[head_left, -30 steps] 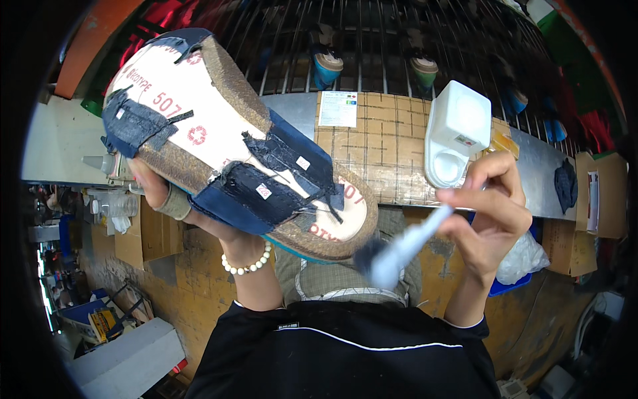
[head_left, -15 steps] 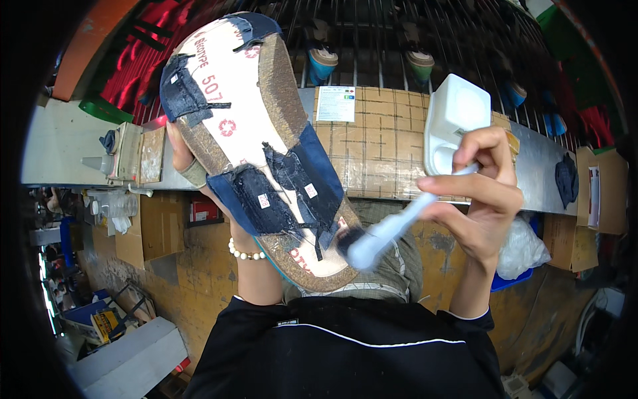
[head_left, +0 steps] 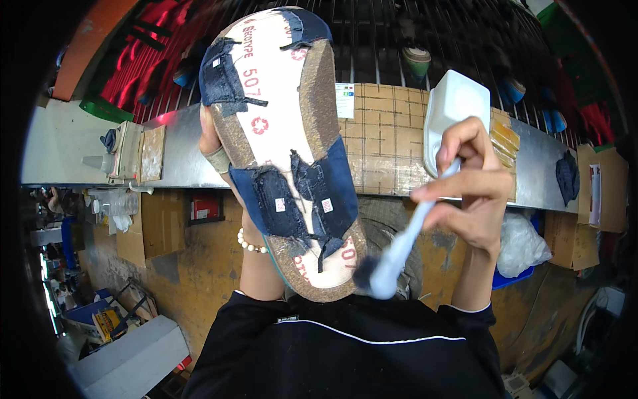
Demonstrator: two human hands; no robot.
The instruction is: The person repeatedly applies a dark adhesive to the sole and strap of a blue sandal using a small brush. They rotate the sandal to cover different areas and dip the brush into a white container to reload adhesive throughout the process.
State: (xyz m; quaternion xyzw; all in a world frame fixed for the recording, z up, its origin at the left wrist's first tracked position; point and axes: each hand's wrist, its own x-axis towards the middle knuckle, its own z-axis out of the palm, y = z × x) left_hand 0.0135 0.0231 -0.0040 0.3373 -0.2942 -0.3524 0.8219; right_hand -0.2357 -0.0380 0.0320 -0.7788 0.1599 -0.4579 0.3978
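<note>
Bottom side up, a large sandal upper on a cork-edged footbed (head_left: 274, 143) fills the middle of the view. Its white underside carries red print, and dark blue straps are folded over and stuck onto it. My left hand (head_left: 210, 133) grips it from behind at the left edge; most of its fingers are hidden. In my right hand (head_left: 475, 193) is a pale brush (head_left: 407, 246), pinched by its handle between thumb and fingers. The brush's dark bristles, blurred, are at the lower right rim of the footbed; whether they touch it I cannot tell.
Past the sandal is a metal bench with a taped cardboard sheet (head_left: 389, 143) and a white plastic container (head_left: 462, 100). Beyond it, a rack of rods (head_left: 372, 40) carries other shoes. Cardboard boxes (head_left: 159, 223) stand below left; a plastic bag (head_left: 522, 246) lies lower right.
The sandal has shifted right and turned more upright, with my left hand along. The brush has moved slightly right and down, its handle now steeper.
</note>
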